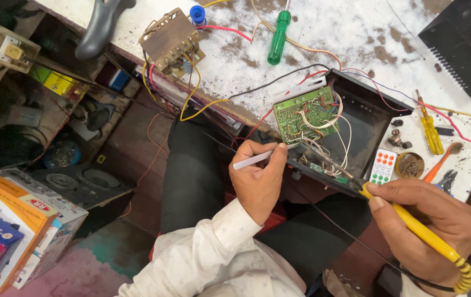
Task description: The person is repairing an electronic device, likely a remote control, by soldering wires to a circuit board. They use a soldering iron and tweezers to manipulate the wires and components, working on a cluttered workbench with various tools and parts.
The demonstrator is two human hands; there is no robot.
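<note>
Right hand grips a yellow soldering iron, tip inside the open black case near the green circuit board. Left hand pinches a thin white strip. Wires hang loose; soldering looks unfinished.

The person wore a white shirt with a faint small pattern on the cloth. The left sleeve was long and ended in a buttoned cuff with a small pale button near the wrist. The cloth had soft folds along the forearm. At the right wrist only a small edge of white sleeve showed, and a thin dark band went around the wrist. The legs were in dark trousers, plain and without marks. Both hands were bare, without rings or gloves.
</note>
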